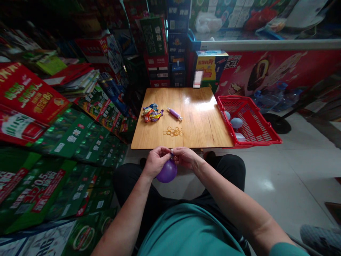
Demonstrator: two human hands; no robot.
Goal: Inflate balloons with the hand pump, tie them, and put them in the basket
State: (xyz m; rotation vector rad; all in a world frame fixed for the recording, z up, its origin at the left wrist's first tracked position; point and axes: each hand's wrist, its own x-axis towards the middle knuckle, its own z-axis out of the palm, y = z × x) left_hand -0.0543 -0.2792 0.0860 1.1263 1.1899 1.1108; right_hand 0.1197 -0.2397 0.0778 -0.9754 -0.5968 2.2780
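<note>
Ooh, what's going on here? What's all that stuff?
A person sits pinching a purple balloon near its neck with the left hand and right hand, in front of a table. On the table lie rubber bands, a purple tube that may be a pump, and a shiny, colourful pile. Beside the table, a red basket holds round, pale blue things, probably balloons.

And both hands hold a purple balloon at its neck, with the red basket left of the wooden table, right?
The side is wrong: the head view shows the red basket right of the wooden table. The left hand and right hand do hold the purple balloon at its neck.
</note>
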